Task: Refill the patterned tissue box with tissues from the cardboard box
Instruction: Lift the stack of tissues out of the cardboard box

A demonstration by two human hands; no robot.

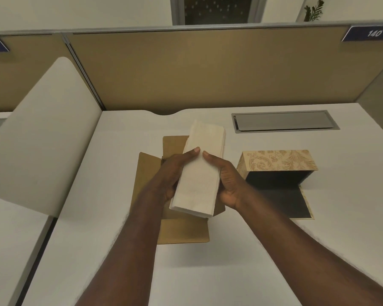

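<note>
A thick white stack of tissues [200, 173] is held lengthwise above the open brown cardboard box [184, 230], whose flaps lie spread on the white desk. My left hand [175, 173] grips the stack's left edge and my right hand [224, 180] grips its right edge, thumbs on top. To the right stands the patterned tissue box [279, 161], tan with a floral print, lying open toward me with a dark inside and its dark flap [296, 202] flat on the desk. The inside of the cardboard box is hidden by the stack and my hands.
A grey metal cable hatch [283, 121] is set into the desk behind the patterned box. A tan partition [208, 67] closes the back. A white divider panel [42, 129] rises on the left, with another desk beyond it.
</note>
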